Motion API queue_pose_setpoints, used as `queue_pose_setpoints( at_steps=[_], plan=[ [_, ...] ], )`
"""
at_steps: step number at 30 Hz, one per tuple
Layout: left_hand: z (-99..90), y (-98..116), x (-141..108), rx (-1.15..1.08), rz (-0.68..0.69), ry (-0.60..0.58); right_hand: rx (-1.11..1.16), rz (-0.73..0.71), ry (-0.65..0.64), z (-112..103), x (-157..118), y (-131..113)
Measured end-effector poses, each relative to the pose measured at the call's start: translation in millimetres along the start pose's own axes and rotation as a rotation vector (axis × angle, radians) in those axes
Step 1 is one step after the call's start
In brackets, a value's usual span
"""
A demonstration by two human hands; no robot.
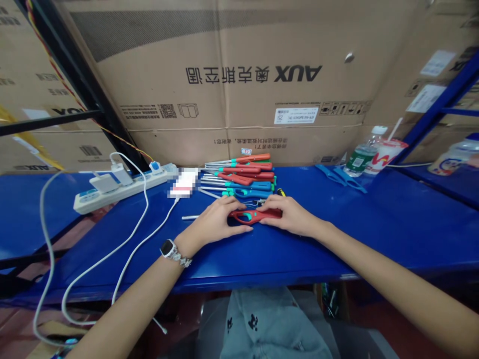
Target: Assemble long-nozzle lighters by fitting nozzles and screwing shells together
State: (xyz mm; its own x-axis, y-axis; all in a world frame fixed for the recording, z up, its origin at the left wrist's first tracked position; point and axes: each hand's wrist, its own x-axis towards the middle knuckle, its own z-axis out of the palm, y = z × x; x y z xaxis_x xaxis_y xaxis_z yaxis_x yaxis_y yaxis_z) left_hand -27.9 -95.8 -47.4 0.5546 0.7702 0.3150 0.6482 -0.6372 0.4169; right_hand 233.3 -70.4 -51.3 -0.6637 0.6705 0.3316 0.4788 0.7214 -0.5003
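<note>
Left hand (215, 219) and right hand (294, 217), each grip holding one red lighter (254, 216), blue table (392, 219), more lighters (245, 170) beyond, far cardboard (247, 104) printed upside-down "AUX 奥克斯空调"

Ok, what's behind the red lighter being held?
Beyond the red lighter, thin wires show, then a pile of red and blue lighters. The left hand and right hand block part of the view; whatever lies behind them can't be seen.

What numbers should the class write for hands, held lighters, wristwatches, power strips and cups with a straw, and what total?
Hands: 2 (left hand, right hand)
Held lighters: 1
Wristwatches: 1
Power strips: 1
Cups with a straw: 1
Total: 6
</note>
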Motion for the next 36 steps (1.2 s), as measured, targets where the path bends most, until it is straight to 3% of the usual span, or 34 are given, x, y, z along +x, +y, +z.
queue_pose_setpoints(
  at_steps=[6,13,27,32,36],
  plan=[
    [5.8,-9,2,-0.03,-0.007,0.014,0.02,0.013,0.024,-1,-1,-3],
    [0.2,-16,-2,-0.075,0.025,-0.033,0.024,0.024,0.03,-3,-2,-4],
    [-1.2,-10,-4,-0.045,0.021,-0.025,0.073,0.058,0.012,-2,-2,2],
    [5.7,2,1,-0.011,-0.002,0.019,0.076,0.069,-0.01,-3,1,3],
    [12.4,-1,6,-0.044,0.001,0.031,0.052,0.065,-0.023,-3,2,5]
  ],
)
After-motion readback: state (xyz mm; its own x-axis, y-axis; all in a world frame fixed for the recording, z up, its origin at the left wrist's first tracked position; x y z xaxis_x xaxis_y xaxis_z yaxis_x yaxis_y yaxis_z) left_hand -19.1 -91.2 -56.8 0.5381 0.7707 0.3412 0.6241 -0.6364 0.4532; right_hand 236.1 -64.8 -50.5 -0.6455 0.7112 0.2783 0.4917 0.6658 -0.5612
